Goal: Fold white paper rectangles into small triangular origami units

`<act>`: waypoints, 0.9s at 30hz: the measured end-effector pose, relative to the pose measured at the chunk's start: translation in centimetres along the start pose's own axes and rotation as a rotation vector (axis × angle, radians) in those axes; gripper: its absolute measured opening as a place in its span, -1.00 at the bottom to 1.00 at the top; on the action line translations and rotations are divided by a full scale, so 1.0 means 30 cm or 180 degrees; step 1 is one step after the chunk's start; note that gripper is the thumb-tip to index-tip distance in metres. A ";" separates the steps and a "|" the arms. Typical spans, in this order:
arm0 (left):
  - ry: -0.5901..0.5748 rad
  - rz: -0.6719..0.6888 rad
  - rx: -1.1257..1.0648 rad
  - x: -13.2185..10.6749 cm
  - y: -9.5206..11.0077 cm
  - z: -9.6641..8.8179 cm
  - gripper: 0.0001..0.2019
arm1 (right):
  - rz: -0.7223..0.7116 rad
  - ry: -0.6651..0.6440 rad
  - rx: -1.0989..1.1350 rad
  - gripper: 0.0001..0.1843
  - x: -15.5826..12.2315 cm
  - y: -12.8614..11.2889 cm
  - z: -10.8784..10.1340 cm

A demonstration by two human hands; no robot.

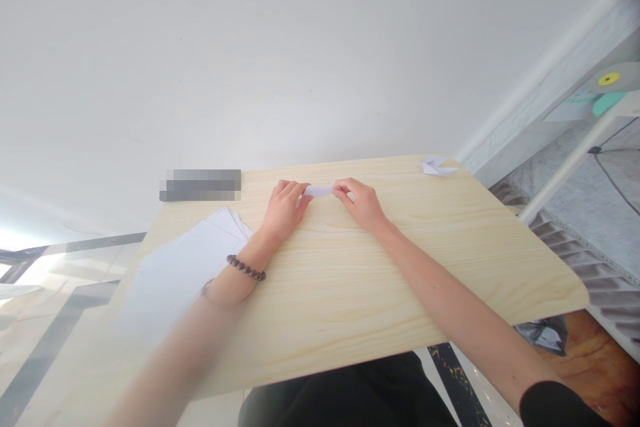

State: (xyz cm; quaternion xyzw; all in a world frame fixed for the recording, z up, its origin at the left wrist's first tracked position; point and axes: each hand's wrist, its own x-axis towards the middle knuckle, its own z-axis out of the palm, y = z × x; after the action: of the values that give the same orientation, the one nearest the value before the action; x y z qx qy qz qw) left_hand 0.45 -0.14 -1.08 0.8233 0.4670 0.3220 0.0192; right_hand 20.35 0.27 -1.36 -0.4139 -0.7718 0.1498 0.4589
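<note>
A small folded piece of white paper (318, 191) lies near the far edge of a pale wooden table (400, 280). My left hand (283, 209) rests knuckles up, its fingers curled on the paper's left end. My right hand (361, 203) pinches the paper's right end with bent fingers. A dark bead bracelet (245, 268) circles my left wrist.
A fanned stack of white sheets (185, 267) lies on the table's left part. A folded white paper figure (436, 166) sits at the far right corner. A white wall stands behind the table; a white rack post (570, 167) and a grey rug are at right.
</note>
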 end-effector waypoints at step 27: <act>-0.0745 -0.1551 -0.2490 0.011 0.051 -0.041 -0.63 | -0.0336 -0.0124 0.0062 -0.78 -0.011 -0.043 -0.006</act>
State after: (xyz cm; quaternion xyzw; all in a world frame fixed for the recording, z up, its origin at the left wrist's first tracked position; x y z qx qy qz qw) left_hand 1.05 -1.07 0.56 0.6515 0.4849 0.3648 0.4552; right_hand 19.93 -0.81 -0.67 -0.3651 -0.7998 0.1409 0.4550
